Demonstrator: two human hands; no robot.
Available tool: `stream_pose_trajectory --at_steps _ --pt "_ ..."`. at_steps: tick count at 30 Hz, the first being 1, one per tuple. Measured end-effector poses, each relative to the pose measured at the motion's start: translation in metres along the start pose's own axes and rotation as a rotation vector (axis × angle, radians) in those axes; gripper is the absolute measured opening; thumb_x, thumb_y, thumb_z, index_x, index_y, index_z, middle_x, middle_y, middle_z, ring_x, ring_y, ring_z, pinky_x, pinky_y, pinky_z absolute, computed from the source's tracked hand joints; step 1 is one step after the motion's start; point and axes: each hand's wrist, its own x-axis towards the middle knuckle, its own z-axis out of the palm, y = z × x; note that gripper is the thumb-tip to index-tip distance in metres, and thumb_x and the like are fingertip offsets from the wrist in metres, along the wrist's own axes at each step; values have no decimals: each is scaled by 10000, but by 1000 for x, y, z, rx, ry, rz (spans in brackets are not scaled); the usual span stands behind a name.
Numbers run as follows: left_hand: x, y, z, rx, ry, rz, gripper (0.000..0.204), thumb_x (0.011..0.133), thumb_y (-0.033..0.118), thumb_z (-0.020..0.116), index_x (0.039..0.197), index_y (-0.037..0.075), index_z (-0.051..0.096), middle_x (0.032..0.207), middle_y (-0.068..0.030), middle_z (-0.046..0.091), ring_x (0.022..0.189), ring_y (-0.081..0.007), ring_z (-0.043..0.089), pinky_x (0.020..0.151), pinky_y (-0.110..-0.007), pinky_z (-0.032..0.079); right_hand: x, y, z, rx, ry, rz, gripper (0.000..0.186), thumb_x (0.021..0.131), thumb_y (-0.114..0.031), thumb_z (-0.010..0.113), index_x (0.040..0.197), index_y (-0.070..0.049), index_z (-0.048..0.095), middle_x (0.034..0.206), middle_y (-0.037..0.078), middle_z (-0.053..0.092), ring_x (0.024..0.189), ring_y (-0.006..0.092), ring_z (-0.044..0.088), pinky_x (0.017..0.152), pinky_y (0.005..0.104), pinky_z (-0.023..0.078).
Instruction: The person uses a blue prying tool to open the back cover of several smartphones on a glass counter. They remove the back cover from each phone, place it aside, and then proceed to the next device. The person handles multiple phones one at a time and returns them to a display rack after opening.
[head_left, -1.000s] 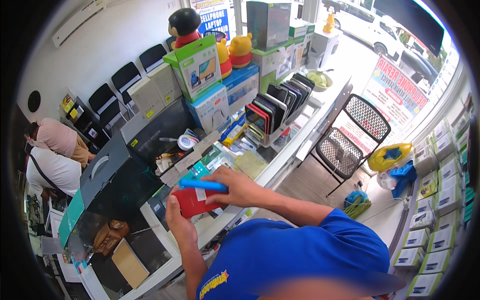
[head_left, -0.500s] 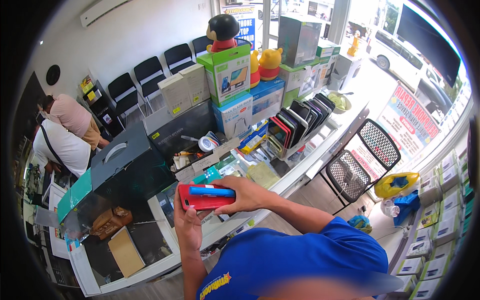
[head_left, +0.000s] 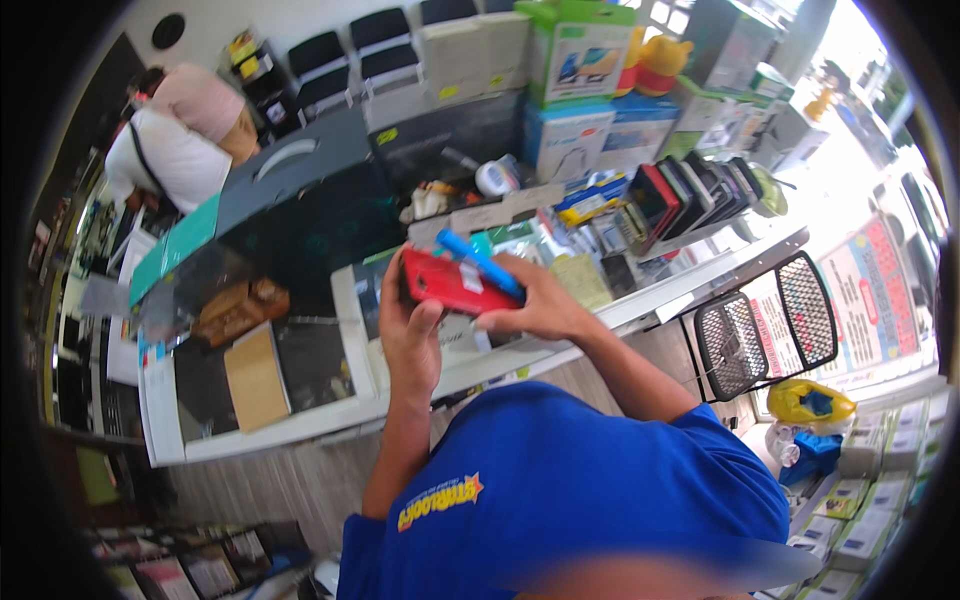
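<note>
A red smartphone (head_left: 440,281), its back facing up with a white label on it, is held above the counter in front of me. My left hand (head_left: 411,335) grips its left end, thumb along the near edge. My right hand (head_left: 543,304) is closed at the phone's right end. A slim blue stick (head_left: 482,265), shaped like a marker, slants across the phone's back toward the right fingers. Its right end is partly covered by that hand, and its left end sticks out past the far edge.
The white-edged glass counter (head_left: 365,395) spans the space before me. On it are a large dark box (head_left: 300,195), a brown wooden item (head_left: 240,310), a rack of phones (head_left: 700,195) and stacked boxes (head_left: 568,140). A black chair (head_left: 735,345) stands at right. Two people are at far left.
The blue stick has turned from lying along the phone to slanting across it. The white label now shows on the phone's back. My view has shifted, and both hands still hold on.
</note>
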Motion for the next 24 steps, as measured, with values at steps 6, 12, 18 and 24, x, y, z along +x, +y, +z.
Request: stream_pose_trajectory --at_steps 6,12,18,24 --pt "-2 7 8 -75 79 -60 1040 783 466 935 1573 44 406 1382 -53 552 1191 -155 583 974 -284 510 2 4 -2 -51 59 -46 751 755 -549 896 1199 9 661 1053 150 680 971 261 651 893 391 517" --pt "2 10 15 -55 71 -36 1063 757 495 942 1560 43 412 1435 -89 546 1295 -216 588 1032 -350 557 1 -1 -2 -141 58 -246 771 789 -568 856 1256 19 678 1160 224 666 1089 368 601 974 443 467" --pt "4 8 14 2 59 -50 1069 767 529 923 1567 44 405 1448 -94 540 1281 -227 596 1005 -357 566 0 2 -4 -175 50 -284 767 788 -577 855 1249 12 685 1181 223 655 1076 371 592 982 450 456" --pt "3 5 16 19 76 -12 930 901 558 795 1575 56 396 1500 -109 524 1315 -257 566 1070 -430 505 -8 -2 -4 -76 100 -269 692 808 -463 881 1291 -13 672 1223 193 637 1161 361 605 1002 428 484"
